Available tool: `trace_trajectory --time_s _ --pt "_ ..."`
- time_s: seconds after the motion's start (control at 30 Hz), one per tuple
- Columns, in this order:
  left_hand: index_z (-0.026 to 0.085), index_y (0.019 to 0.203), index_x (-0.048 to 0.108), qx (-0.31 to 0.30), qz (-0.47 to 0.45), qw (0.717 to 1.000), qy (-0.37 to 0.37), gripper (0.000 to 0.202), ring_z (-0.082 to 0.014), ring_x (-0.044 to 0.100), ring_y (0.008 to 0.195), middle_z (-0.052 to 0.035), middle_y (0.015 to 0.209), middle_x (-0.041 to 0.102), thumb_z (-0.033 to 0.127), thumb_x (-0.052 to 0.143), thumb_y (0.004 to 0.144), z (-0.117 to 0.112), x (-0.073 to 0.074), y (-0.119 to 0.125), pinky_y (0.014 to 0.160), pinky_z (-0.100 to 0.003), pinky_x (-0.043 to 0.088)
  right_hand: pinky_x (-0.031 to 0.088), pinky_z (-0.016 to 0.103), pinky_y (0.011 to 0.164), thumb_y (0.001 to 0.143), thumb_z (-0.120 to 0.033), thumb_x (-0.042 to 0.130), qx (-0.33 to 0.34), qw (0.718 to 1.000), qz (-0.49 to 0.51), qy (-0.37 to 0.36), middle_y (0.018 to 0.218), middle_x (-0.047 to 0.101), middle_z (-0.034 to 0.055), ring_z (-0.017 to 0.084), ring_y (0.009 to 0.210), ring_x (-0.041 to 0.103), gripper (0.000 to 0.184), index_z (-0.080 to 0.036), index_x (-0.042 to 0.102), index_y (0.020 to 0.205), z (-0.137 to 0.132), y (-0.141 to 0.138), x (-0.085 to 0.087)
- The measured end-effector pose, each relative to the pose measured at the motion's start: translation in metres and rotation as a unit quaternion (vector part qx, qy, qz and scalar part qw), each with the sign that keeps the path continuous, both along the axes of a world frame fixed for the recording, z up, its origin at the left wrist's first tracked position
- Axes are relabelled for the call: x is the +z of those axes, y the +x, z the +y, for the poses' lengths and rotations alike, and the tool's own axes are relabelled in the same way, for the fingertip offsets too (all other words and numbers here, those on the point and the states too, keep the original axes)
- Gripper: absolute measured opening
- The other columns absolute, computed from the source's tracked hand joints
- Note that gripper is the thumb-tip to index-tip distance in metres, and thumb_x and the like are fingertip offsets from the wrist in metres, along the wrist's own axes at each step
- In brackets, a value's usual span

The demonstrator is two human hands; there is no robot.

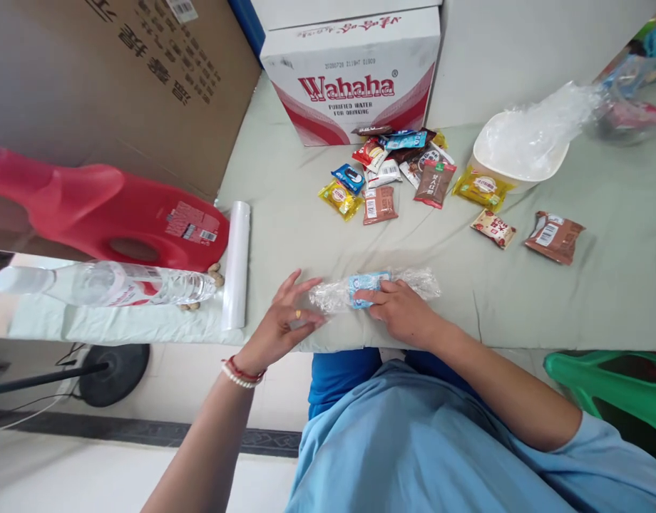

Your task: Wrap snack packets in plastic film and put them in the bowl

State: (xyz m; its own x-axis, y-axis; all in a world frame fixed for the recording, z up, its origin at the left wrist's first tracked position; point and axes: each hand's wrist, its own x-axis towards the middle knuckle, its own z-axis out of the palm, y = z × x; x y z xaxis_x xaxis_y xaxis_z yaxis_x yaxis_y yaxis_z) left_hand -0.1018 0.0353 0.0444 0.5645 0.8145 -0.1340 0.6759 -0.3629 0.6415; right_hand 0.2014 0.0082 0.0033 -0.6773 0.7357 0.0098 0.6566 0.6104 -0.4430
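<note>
A small blue snack packet lies near the table's front edge, wrapped in a strip of clear plastic film that stretches out crumpled on both sides. My right hand is closed on the packet from the right, fingers pressed over its front. Beside the film's left end is my left hand, its fingers spread apart; a fingertip may touch the film, I cannot tell. To the left lies a white roll of film.
Several wrapped snacks are piled before a Wahaha box. A white tub with plastic film stands at the right. A red jug and a water bottle lie at the left, beside a large cardboard box.
</note>
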Motion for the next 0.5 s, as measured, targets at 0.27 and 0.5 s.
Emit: trace_trajectory --time_s 0.27,0.5 --pt "0.025 0.115 0.065 0.319 -0.165 0.933 0.028 0.036 -0.0287 0.056 0.140 -0.0117 0.141 0.064 0.045 0.039 0.102 -0.005 -0.013 0.004 0.121 -0.053 0.046 0.042 0.044 0.085 0.095 -0.006 0.059 -0.007 1.000 0.010 -0.005 0.154 0.064 -0.0018 0.027 0.108 0.057 0.028 -0.022 0.079 0.085 0.001 -0.002 0.001" --pt "0.020 0.096 0.072 0.186 0.057 0.980 0.046 0.024 -0.0447 0.022 0.159 -0.0176 0.156 0.048 0.035 0.079 0.078 0.020 -0.046 0.053 0.128 -0.067 0.027 0.046 0.046 0.093 0.098 -0.010 0.054 0.017 0.999 0.022 0.019 0.162 0.056 0.0064 0.029 0.116 0.057 0.034 -0.022 0.077 0.120 -0.008 0.012 0.000"
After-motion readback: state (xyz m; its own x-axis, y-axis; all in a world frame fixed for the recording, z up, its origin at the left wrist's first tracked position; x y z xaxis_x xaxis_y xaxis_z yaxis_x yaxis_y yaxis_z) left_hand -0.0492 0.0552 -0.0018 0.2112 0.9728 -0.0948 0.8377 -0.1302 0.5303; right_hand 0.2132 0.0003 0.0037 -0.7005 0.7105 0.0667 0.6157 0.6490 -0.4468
